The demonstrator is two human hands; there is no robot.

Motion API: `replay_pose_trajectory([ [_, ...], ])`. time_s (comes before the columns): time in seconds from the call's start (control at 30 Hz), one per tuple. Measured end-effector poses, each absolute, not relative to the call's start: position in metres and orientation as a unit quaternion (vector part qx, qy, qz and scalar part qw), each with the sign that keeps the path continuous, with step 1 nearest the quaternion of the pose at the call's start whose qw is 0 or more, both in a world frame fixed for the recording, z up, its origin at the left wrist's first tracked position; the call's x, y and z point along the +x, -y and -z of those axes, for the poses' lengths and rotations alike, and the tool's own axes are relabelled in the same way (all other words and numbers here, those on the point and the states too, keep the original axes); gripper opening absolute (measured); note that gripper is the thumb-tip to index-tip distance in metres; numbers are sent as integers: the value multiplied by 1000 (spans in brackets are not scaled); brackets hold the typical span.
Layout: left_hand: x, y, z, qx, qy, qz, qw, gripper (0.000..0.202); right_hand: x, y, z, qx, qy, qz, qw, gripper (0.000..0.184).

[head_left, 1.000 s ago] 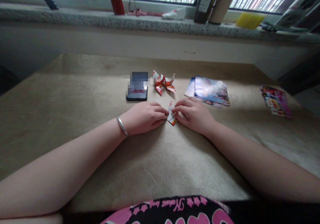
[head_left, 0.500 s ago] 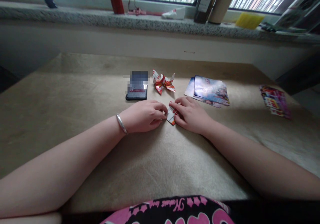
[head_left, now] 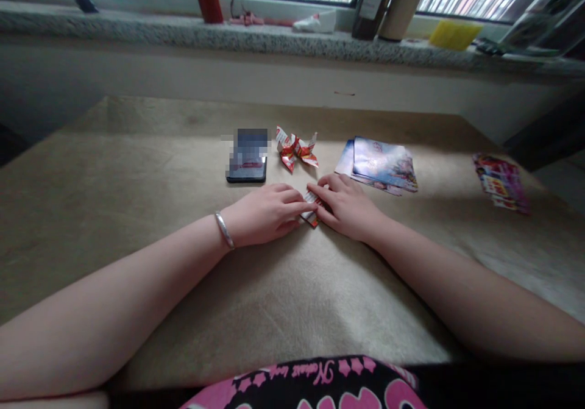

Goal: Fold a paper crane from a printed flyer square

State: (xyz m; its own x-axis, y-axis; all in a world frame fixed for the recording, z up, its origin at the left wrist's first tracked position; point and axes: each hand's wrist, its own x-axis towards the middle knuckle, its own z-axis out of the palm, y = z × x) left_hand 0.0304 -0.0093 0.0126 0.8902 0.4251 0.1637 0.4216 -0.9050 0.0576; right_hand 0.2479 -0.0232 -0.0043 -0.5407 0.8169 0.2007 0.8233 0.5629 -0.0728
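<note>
Status: both hands on the small paper piece (head_left: 311, 199), which lies flat on the table (head_left: 137, 171) right in front of me, between the fingertips of both hands.

Left hand (head_left: 262, 214): palm down, fingers half curled, index and middle tips pressing the left edge of the piece. Bracelet (head_left: 224, 230) on that wrist.
Right hand (head_left: 347, 208): palm down, fingers loosely bent, thumb and forefinger closed on the right edge. Most of the piece is covered; only a white striped strip and a red corner show. Can't tell how many layers it has.

Step, as I read it: setting a crease, with the piece pinned to the table from both sides.

Next move calls for, in my judgement: one hand keeps it pinned while the other moves. The piece is tiny and light, so lifting both hands at once could let the fold spring open. Use fingertip pressure, not the palm, and line the edges up before pressing.

Around:
- Phone (head_left: 247, 159) just beyond the left hand, not touching.
- Finished red-and-white folded paper figure (head_left: 296, 149) beside the phone, beyond the piece.
- Stack of picture cards (head_left: 381, 165) just beyond the right hand.
- More colourful cards (head_left: 500, 183) well off to the right.
</note>
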Motion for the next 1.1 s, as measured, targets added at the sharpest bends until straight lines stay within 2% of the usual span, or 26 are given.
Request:
replay_pose_trajectory([
  [0.4, 19, 1, -20, 984, -159, -63, 40, 33, 260, 20, 3, -453, 886, -23, 94, 53],
  [0.6, 18, 2, -19, 984, -158, -71, 43, 33, 265, 21, 1, -447, 887, -49, 103, 50],
  [0.83, 16, 1, -19, 976, -186, -73, 93, 33, 268, 24, 2, -436, 889, -66, 125, 44],
  [1.1, 20, 1, -15, 961, -216, -118, 125, 25, 266, 24, 4, -443, 882, -62, 151, 41],
])
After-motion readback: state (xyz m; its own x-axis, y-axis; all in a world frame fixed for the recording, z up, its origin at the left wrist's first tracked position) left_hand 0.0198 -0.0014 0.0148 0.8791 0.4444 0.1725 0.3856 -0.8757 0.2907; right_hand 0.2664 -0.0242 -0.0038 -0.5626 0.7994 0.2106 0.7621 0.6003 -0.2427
